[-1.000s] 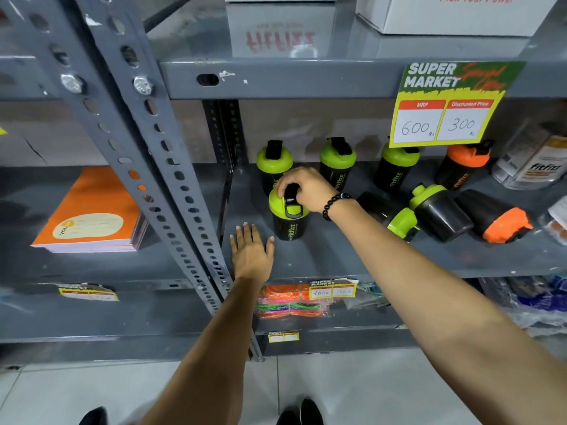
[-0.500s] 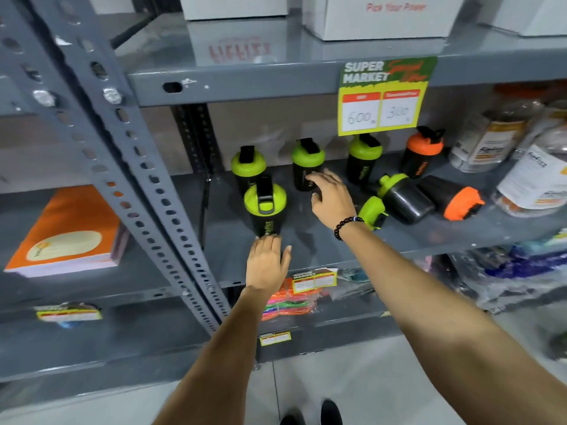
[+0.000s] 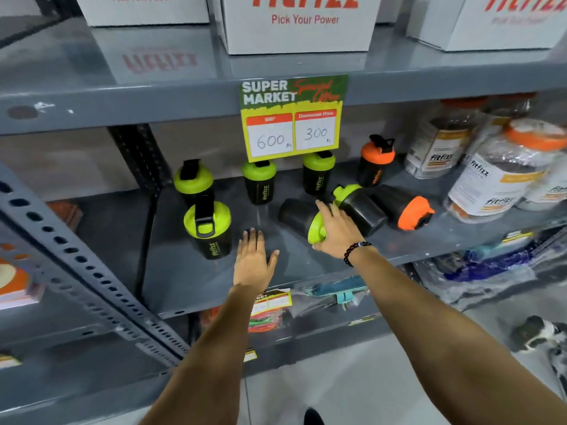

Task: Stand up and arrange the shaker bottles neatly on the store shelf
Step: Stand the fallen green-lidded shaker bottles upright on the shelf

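Right hand (image 3: 336,230) is closing over the toppled black plastic shaker bottle with lime-green lid (image 3: 302,220), fingers draped on the lid, grip not yet sealed.
Bottle is lying mid-shelf, long axis running back-left, lid toward the hand; left hand (image 3: 253,262) is resting flat, fingers spread, farther off. Readable: "fitfizz", "SUPER MARKET", "600", "300".

A green and yellow price sign (image 3: 294,118) hung from the edge of the upper shelf, showing 600 and 300. White boxes (image 3: 299,24) with red letters stood above it. Big clear jars with orange lids (image 3: 503,176) stood on the right. An orange notebook (image 3: 13,282) lay at the far left.
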Available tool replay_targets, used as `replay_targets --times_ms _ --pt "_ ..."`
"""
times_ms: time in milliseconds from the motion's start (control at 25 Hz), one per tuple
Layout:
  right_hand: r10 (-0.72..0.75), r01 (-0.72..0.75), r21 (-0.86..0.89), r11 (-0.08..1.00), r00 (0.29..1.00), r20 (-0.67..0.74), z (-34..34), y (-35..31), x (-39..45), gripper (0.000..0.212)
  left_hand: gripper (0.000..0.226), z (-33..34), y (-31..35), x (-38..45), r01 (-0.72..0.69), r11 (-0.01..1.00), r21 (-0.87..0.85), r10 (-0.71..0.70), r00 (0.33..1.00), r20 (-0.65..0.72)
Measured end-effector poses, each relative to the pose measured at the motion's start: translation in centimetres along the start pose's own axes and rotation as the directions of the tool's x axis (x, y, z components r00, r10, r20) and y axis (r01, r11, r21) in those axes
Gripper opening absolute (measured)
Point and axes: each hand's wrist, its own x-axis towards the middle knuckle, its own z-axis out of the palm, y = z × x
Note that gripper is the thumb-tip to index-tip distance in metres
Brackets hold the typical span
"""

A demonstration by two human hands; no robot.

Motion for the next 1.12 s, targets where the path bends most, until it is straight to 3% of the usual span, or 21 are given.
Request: replay_targets --times_ms 160,320,480,600,760,960,1120 --pt "-0.071 0.071 0.064 0.995 0.998 -0.003 -4.0 -0.3 2.7 0.098 0.070 0.2 0.1 0.3 0.072 0.997 0.008 -0.072 0.997 -0.002" --pt "-0.220 0.226 -0.040 0.973 0.969 0.113 -7.3 -2.2 5.8 0.085 0.079 0.3 0.3 0.1 0.097 0.995 -0.001 -0.097 0.995 -0.030" --pt "-0.311 0.334 -0.104 0.937 0.932 0.187 -7.1 -4.4 7.4 0.084 0.081 0.3 0.3 0.1 0.120 0.993 0.002 -0.120 0.992 -0.043" --pt "-0.326 0.330 0.012 0.944 0.925 0.197 -6.9 -4.8 8.4 0.077 0.078 0.5 0.3 0.2 0.126 0.992 -0.002 -0.126 0.991 -0.042" --pt "-0.307 0.268 0.192 0.944 0.928 0.212 -7.7 -4.5 9.5 0.040 0.071 0.6 0.2 0.3 0.127 0.992 -0.005 -0.127 0.991 -0.044" --pt "-0.270 0.246 0.132 0.960 0.939 0.214 -8.5 -4.7 9.6 0.053 0.067 0.7 0.1 0.3 0.113 0.994 -0.005 -0.113 0.992 -0.056" --pt "-0.324 0.321 0.050 0.946 0.923 0.205 -8.7 -4.8 9.4 0.043 0.067 0.8 0.0 0.3 0.110 0.994 -0.012 -0.111 0.992 -0.056"
